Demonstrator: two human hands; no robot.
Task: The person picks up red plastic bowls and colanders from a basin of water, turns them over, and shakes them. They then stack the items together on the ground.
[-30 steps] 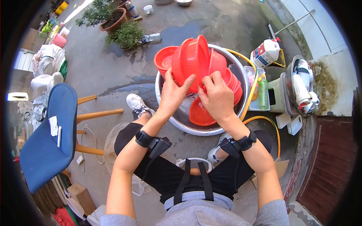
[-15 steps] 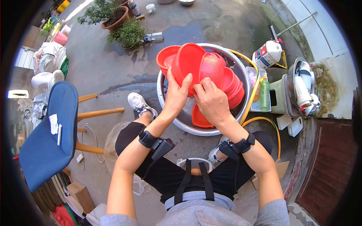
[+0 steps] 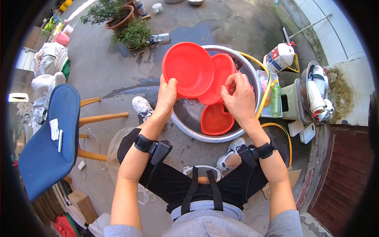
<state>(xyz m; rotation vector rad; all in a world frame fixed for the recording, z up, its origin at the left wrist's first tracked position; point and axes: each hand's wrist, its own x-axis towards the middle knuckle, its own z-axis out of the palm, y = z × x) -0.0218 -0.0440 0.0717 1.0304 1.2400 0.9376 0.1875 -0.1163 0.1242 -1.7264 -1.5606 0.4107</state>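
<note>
My left hand [image 3: 167, 94] grips the left rim of a round red plastic basket [image 3: 188, 70], tilted so its inside faces me. Behind and right of it is another red basket [image 3: 222, 77] with a lobed outline, partly covered. Over that basket's right edge, my right hand [image 3: 241, 98] has its fingers curled and closed; what they hold is hidden. A heart-shaped red basket [image 3: 217, 119] lies low in the large metal basin [image 3: 185, 129], beneath both hands.
A yellow hose [image 3: 263, 106] runs along the basin's right side. Beyond it stand a clear tray with a green bottle [image 3: 275, 100] and a white jug [image 3: 279, 57]. A blue chair [image 3: 53, 138] is at left; potted plants [image 3: 132, 35] stand ahead on the wet floor.
The red baskets, bunched between my hands before, have spread apart. My left hand moved left with the round basket, now turned face-on, and my right hand moved right. The heart-shaped basket is more exposed.
</note>
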